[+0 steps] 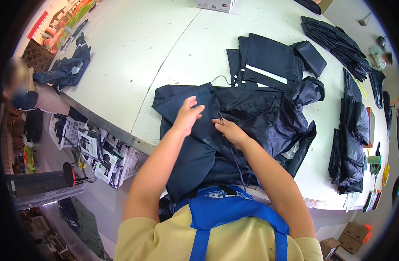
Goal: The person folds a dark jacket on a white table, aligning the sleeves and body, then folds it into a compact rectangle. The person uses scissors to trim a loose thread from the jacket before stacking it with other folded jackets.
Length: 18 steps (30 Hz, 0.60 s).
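Observation:
A dark navy garment (186, 161) lies spread over the near edge of the table, partly hanging toward my blue apron. My left hand (189, 115) is over its upper left part, fingers apart and holding nothing. In my right hand (231, 132) is a slim pointed metal tool that looks like thread snips (220, 116), its tips up and mostly covered by my fingers. A thin dark cord (238, 167) runs from near that hand down to the apron. Shiny black fabric (260, 108) lies bunched to the right.
Folded dark pieces with white strips (267, 61) lie beyond the garment. Stacks of black garments (349, 135) line the right side. A white box (215, 5) stands at the far edge. A person (23, 82) is at the left, near white baskets (129, 163) below the table edge.

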Tool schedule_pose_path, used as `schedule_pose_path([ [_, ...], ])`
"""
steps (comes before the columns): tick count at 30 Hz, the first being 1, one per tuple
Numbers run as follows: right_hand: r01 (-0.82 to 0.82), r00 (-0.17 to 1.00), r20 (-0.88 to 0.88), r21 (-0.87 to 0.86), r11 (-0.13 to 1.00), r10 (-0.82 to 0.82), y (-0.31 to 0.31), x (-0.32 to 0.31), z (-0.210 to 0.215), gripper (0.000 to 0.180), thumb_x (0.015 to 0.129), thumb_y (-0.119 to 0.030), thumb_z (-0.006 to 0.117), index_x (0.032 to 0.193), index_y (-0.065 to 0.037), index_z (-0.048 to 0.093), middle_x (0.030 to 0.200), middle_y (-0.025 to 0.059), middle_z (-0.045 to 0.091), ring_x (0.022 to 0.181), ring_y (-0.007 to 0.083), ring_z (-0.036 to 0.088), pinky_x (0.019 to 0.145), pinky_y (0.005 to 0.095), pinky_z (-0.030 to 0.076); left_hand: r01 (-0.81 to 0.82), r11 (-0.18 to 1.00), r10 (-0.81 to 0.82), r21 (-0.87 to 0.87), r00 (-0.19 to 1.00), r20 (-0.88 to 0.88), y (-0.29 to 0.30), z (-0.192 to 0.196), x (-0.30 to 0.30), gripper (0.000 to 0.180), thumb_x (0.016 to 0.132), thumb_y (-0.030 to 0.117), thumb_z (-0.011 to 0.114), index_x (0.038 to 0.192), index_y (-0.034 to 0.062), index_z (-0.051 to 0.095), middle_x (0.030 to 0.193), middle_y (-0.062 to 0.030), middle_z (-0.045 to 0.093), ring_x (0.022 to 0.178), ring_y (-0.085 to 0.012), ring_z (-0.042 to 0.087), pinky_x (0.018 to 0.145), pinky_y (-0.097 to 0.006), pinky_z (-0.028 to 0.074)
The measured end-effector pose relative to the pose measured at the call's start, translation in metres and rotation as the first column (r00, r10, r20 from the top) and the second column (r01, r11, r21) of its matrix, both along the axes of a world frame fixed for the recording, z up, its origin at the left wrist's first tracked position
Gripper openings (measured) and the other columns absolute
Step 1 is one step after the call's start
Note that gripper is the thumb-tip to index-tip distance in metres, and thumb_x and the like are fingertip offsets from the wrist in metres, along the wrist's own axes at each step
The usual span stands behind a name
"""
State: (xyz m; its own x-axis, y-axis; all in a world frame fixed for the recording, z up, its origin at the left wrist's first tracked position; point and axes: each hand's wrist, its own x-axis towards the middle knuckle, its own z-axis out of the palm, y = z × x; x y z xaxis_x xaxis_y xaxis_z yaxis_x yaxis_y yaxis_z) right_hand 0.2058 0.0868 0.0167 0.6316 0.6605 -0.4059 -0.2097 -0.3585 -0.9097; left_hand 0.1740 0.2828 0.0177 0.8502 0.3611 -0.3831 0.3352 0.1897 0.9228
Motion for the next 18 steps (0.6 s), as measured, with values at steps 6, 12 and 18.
schedule_pose_path([
  [6,-0.043,0.594,0.776,-0.231,0.972,0.211,-0.005,-0.041,0.021,0.033,0.084,-0.014,0.063,0.116,-0.011,0.062,0.14,0.0134,0.045,0.125,0.0337,0.046,0.098,0.0474,0.039,0.161,0.969,-0.119,0.188,0.969,-0.216,-0.012,0.002,0.002,0.086,0.078,0.034,0.076,0.144,0.0033,0.03,0.143,-0.0205,0.035,0.122,-0.0295,0.047,0.095,-0.039,0.045],
  [12,0.866,0.369,0.925,-0.306,0.395,-0.093,-0.11,0.084,0.026,0.028,0.093,-0.03,0.053,0.118,-0.028,0.066,0.152,0.0265,0.018,0.136,0.0514,0.024,0.103,0.0584,0.03,0.291,0.907,-0.244,0.305,0.952,-0.182,-0.041,0.007,0.001,0.075,0.083,0.028,0.071,0.142,0.0022,0.033,0.141,-0.0206,0.037,0.123,-0.0305,0.048,0.097,-0.036,0.044],
  [18,0.508,0.431,0.861,0.015,0.861,-0.269,-0.146,0.053,0.026,0.028,0.088,-0.012,0.052,0.11,0.002,0.062,0.1,0.0137,0.064,0.091,0.0341,0.056,0.087,0.0374,0.044,0.366,0.92,-0.381,0.138,0.918,0.104,-0.069,0.041,0.029,0.067,0.087,0.021,0.068,0.142,0.0033,0.035,0.145,-0.0203,0.034,0.125,-0.0252,0.046,0.101,-0.035,0.041],
])
